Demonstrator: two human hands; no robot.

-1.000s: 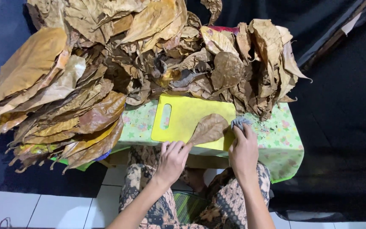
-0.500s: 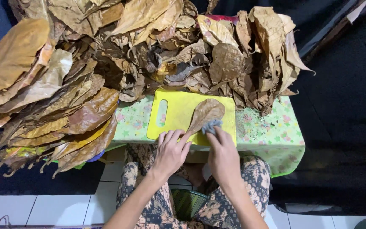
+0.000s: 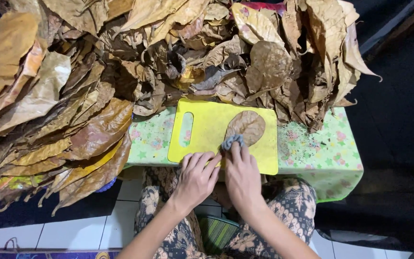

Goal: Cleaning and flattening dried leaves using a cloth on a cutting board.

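A yellow cutting board point(image 3: 207, 129) with a handle slot lies on a small table covered in a green flowered cloth point(image 3: 322, 153). One brown dried leaf point(image 3: 246, 125) lies flat on the board. My right hand point(image 3: 241, 175) presses a small grey cloth point(image 3: 231, 142) against the near end of the leaf. My left hand point(image 3: 197, 177) rests with fingers spread on the board's near edge, beside the right hand.
A large heap of dried brown leaves point(image 3: 120, 62) covers the back and left of the table and hangs over its left side. My patterned trousers point(image 3: 288, 216) and a white tiled floor point(image 3: 77, 232) show below. Dark cloth lies to the right.
The leaf has gone from the board's right edge to lying flat on it. My right hand with the grey cloth has come onto its near end. My left hand stays at the board's edge.
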